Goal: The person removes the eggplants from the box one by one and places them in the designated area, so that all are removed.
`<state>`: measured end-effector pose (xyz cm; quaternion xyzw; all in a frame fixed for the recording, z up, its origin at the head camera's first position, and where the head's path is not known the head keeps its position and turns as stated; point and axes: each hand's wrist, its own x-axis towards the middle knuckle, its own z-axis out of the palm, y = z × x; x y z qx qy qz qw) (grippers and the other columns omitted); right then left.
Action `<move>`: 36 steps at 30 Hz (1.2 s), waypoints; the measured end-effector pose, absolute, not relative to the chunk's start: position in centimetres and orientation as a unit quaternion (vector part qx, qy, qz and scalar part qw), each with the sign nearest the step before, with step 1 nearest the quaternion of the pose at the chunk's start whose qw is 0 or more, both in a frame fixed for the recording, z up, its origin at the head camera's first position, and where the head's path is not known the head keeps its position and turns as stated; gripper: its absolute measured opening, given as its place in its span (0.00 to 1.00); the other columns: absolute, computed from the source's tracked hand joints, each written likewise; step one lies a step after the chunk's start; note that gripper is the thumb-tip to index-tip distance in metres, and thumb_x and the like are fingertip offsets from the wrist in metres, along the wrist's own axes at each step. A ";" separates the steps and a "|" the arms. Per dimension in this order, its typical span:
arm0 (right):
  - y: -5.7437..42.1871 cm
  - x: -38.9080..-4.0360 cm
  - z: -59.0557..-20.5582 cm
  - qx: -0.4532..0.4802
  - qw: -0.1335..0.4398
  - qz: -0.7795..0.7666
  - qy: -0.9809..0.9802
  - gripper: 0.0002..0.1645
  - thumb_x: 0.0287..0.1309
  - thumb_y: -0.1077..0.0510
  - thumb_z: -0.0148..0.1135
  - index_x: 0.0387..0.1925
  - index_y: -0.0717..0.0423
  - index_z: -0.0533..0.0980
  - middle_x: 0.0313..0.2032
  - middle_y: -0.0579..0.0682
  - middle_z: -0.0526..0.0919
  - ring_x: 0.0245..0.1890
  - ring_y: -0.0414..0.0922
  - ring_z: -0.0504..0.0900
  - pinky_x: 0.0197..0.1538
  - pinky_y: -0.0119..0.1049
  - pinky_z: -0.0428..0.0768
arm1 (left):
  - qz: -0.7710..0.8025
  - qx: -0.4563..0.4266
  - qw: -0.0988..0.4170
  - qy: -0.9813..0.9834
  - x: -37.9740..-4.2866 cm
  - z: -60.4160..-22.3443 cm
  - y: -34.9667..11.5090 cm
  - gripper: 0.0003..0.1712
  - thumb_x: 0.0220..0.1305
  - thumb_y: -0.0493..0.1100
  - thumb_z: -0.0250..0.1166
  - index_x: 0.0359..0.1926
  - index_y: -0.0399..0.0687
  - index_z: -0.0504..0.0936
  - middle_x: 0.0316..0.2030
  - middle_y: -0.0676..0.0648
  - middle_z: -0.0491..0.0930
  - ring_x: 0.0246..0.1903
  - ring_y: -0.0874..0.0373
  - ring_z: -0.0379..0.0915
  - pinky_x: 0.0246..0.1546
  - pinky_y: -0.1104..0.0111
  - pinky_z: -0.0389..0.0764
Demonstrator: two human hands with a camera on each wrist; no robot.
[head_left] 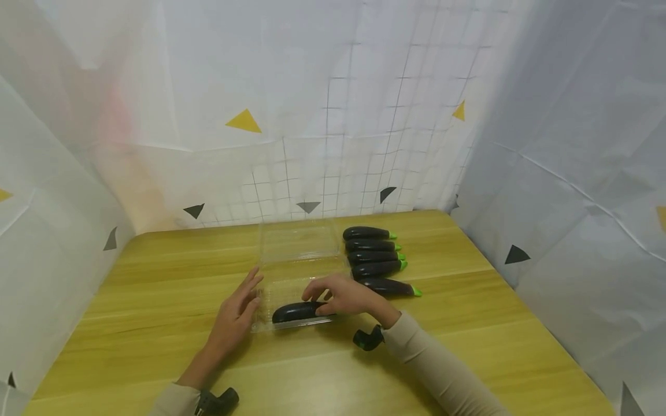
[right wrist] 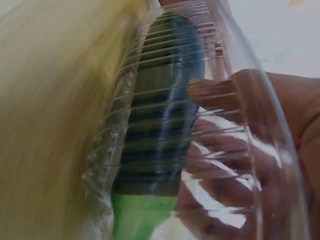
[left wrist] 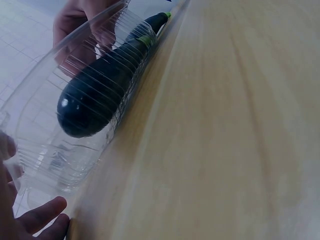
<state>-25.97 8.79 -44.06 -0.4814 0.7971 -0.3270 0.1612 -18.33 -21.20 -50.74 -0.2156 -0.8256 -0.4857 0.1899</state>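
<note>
A clear plastic clamshell box [head_left: 283,286] lies on the table with its lid [head_left: 299,238] folded back. Inside its front part lies a dark eggplant [head_left: 293,312], rounded end to the left; its green stem end [right wrist: 142,212] shows through the ribbed wall in the right wrist view. My right hand [head_left: 343,294] reaches in from above and holds the eggplant, thumb on the near side and curled fingers on the far side. Beside the box's left wall is my left hand [head_left: 234,318], its fingers extended and relaxed; some fingertips [left wrist: 55,204] show near the box corner.
Several more eggplants [head_left: 372,257] lie in a stacked row to the right of the box, green stems to the right. The wooden table [head_left: 156,300] is bounded by white patterned sheets [head_left: 291,173] at the back and sides.
</note>
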 end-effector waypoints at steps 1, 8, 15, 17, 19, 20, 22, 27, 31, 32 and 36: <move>8.8 -26.0 -44.1 -0.482 0.159 -0.323 0.799 0.19 0.63 0.67 0.72 0.55 0.57 0.83 0.53 0.51 0.85 0.52 0.42 0.85 0.52 0.35 0.83 | -0.485 -0.215 0.190 -0.826 -18.3 -50.7 -21.2 0.30 0.77 0.31 0.57 0.77 0.48 0.68 0.78 0.44 0.59 0.60 0.37 0.77 0.57 0.80 0.70; 8.6 -26.0 -44.2 -0.483 0.154 -0.311 0.804 0.20 0.62 0.68 0.72 0.55 0.57 0.83 0.52 0.49 0.86 0.51 0.41 0.85 0.51 0.33 0.83 | -0.471 -0.212 0.195 -0.834 -18.3 -50.5 -21.2 0.31 0.76 0.30 0.58 0.77 0.46 0.69 0.78 0.43 0.60 0.59 0.38 0.78 0.58 0.80 0.69; 8.5 -25.9 -44.3 -0.489 0.143 -0.293 0.809 0.20 0.62 0.67 0.72 0.56 0.57 0.83 0.52 0.49 0.86 0.49 0.41 0.85 0.49 0.34 0.83 | -0.464 -0.213 0.200 -0.836 -18.4 -50.6 -21.3 0.31 0.75 0.30 0.59 0.76 0.46 0.69 0.78 0.43 0.60 0.59 0.39 0.78 0.58 0.81 0.69; 8.4 -25.7 -44.2 -0.490 0.140 -0.288 0.811 0.21 0.62 0.67 0.72 0.57 0.58 0.83 0.52 0.50 0.86 0.49 0.43 0.85 0.49 0.34 0.84 | -0.467 -0.215 0.201 -0.834 -18.4 -50.7 -21.3 0.31 0.75 0.30 0.59 0.76 0.46 0.69 0.78 0.42 0.60 0.59 0.38 0.78 0.58 0.81 0.69; 8.4 -25.6 -44.1 -0.491 0.138 -0.284 0.812 0.22 0.62 0.67 0.72 0.57 0.58 0.82 0.52 0.51 0.86 0.50 0.44 0.85 0.49 0.35 0.84 | -0.473 -0.216 0.202 -0.830 -18.4 -50.8 -21.2 0.31 0.75 0.29 0.59 0.76 0.44 0.69 0.78 0.41 0.60 0.59 0.37 0.78 0.57 0.82 0.69; 8.4 -25.6 -44.1 -0.491 0.137 -0.281 0.813 0.22 0.62 0.67 0.72 0.57 0.58 0.82 0.52 0.51 0.86 0.50 0.44 0.85 0.49 0.34 0.84 | -0.474 -0.216 0.202 -0.830 -18.4 -50.8 -21.2 0.31 0.75 0.29 0.58 0.76 0.44 0.69 0.78 0.41 0.60 0.59 0.37 0.77 0.57 0.82 0.69; 8.4 -25.6 -44.1 -0.493 0.134 -0.279 0.813 0.22 0.62 0.67 0.72 0.58 0.58 0.82 0.52 0.51 0.86 0.51 0.44 0.85 0.49 0.34 0.83 | -0.474 -0.217 0.201 -0.829 -18.4 -50.8 -21.2 0.31 0.75 0.29 0.58 0.76 0.45 0.69 0.78 0.41 0.60 0.59 0.37 0.77 0.57 0.82 0.69; 8.4 -25.7 -44.3 -0.491 0.132 -0.285 0.813 0.20 0.63 0.66 0.72 0.57 0.56 0.83 0.52 0.48 0.86 0.50 0.40 0.84 0.49 0.32 0.83 | -0.470 -0.221 0.201 -0.830 -18.4 -50.8 -21.3 0.31 0.77 0.31 0.58 0.77 0.47 0.68 0.78 0.42 0.59 0.60 0.38 0.77 0.58 0.81 0.69; 8.5 -25.8 -44.5 -0.482 0.134 -0.306 0.810 0.19 0.63 0.64 0.72 0.55 0.54 0.83 0.50 0.44 0.86 0.49 0.37 0.83 0.48 0.30 0.82 | -0.473 -0.222 0.202 -0.829 -18.5 -51.0 -21.3 0.31 0.77 0.31 0.58 0.77 0.46 0.68 0.78 0.42 0.59 0.60 0.38 0.77 0.58 0.81 0.69; 8.5 -25.8 -44.6 -0.480 0.134 -0.310 0.809 0.19 0.64 0.64 0.72 0.55 0.53 0.84 0.50 0.44 0.86 0.49 0.37 0.83 0.48 0.30 0.82 | -0.472 -0.222 0.202 -0.829 -18.5 -51.0 -21.3 0.31 0.77 0.31 0.58 0.77 0.46 0.69 0.78 0.42 0.59 0.59 0.38 0.77 0.57 0.81 0.69; 8.6 -25.9 -44.8 -0.476 0.134 -0.318 0.809 0.19 0.64 0.63 0.72 0.55 0.52 0.84 0.50 0.43 0.86 0.49 0.36 0.83 0.48 0.30 0.82 | -0.469 -0.220 0.203 -0.831 -18.5 -51.0 -21.3 0.31 0.77 0.31 0.58 0.77 0.46 0.69 0.78 0.42 0.60 0.59 0.38 0.78 0.57 0.82 0.69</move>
